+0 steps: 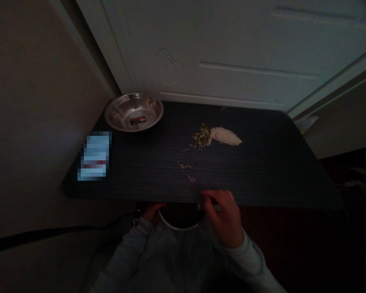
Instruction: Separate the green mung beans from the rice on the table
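My right hand (225,215) is at the table's near edge, its thumb and forefinger pinched together. A dark, faint, thin shape shows just left of the fingertips, too dim to name. Small scatterings of pale grains (191,178) lie on the tabletop just beyond it. Below the edge, my left hand (154,212) grips the left side of a bowl with a pale rim (183,228), its inside dark. Farther back, a pile of white rice-like grains (227,136) touches a pile of green grains (203,135) mixed with some white ones.
A shiny steel basin (134,112) with a label inside stands at the table's back left. In front of it lies a blurred-out light blue item (95,156). The dark table (277,171) backs onto a white door (232,44) with a striped heart. A wall rises at left.
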`<state>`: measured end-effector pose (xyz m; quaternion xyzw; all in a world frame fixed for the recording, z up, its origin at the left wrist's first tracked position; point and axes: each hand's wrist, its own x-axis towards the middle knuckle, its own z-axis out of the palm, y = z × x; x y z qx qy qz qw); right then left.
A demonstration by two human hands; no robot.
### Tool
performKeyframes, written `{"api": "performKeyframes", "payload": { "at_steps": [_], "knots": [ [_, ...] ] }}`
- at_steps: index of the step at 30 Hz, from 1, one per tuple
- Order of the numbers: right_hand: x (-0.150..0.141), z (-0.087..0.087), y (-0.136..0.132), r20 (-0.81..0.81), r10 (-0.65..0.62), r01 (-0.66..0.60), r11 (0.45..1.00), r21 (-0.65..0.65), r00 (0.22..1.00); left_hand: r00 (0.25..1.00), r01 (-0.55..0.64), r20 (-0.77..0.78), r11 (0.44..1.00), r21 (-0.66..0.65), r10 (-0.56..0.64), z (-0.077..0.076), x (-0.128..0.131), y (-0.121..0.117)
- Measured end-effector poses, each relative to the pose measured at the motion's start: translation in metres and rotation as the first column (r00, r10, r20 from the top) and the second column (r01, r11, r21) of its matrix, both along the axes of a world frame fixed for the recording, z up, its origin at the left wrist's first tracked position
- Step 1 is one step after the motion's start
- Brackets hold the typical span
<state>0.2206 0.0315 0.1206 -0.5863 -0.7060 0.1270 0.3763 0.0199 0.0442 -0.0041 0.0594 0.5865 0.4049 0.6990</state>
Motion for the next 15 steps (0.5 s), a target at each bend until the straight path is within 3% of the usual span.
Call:
{"api": "performKeyframes", "payload": {
  "at_steps": [10, 15],
  "knots": [
    [-0.006, 0.0, 0.005, -0.012, -0.056, 0.055, 0.997, -0.048, 0.998, 0.999, 0.022, -0.026, 0.999, 0.031, -0.021, -0.001, -0.002, 0.001],
    [0.004, 0.002, 0.003, 0.002, -0.074, 0.074, 0.994, -0.081, 0.997, 0.998, 0.044, -0.034, 0.999, -0.027, -0.045, -0.017, -0.012, -0.001]
  ]
}}
